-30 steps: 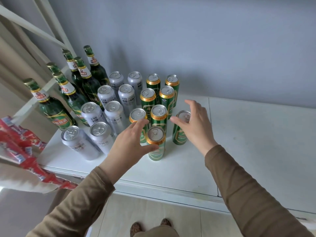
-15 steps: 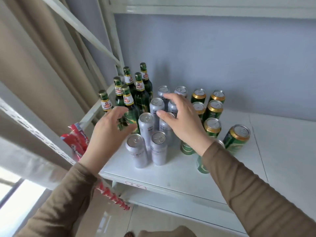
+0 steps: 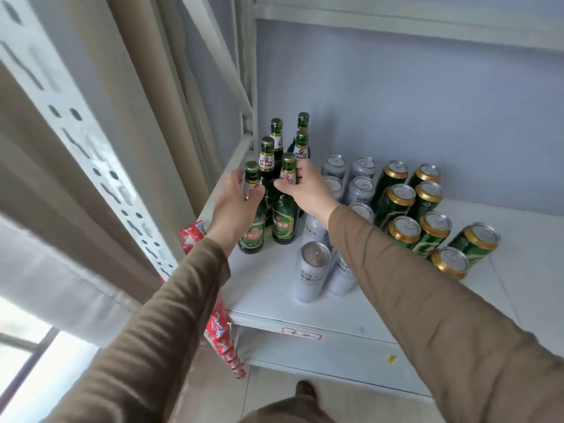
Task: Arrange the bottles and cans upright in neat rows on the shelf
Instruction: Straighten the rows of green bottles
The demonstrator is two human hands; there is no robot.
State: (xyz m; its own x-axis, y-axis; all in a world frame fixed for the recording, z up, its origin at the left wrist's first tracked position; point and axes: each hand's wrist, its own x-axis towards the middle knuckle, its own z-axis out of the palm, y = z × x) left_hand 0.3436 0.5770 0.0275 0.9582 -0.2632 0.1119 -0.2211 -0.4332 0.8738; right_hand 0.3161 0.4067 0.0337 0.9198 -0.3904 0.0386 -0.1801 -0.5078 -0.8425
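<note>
Several green glass bottles (image 3: 276,138) stand upright in two rows at the left end of the white shelf (image 3: 268,288). My left hand (image 3: 232,206) is wrapped round the front left bottle (image 3: 252,230) at its neck. My right hand (image 3: 308,190) grips the neck of the front right bottle (image 3: 284,221). To the right stand silver cans (image 3: 312,270) in rows, partly hidden by my right forearm. Further right are green and gold cans (image 3: 396,199), all upright.
A perforated white shelf post (image 3: 100,178) and beige curtain (image 3: 137,87) rise on the left. Red snack packets (image 3: 219,334) hang by the shelf's left front corner. Another shelf board (image 3: 396,22) runs above. The grey wall (image 3: 396,102) backs the shelf.
The view has swung left and both hands have moved left, from the green cans across the silver cans to the front two bottles, and have closed on their necks.
</note>
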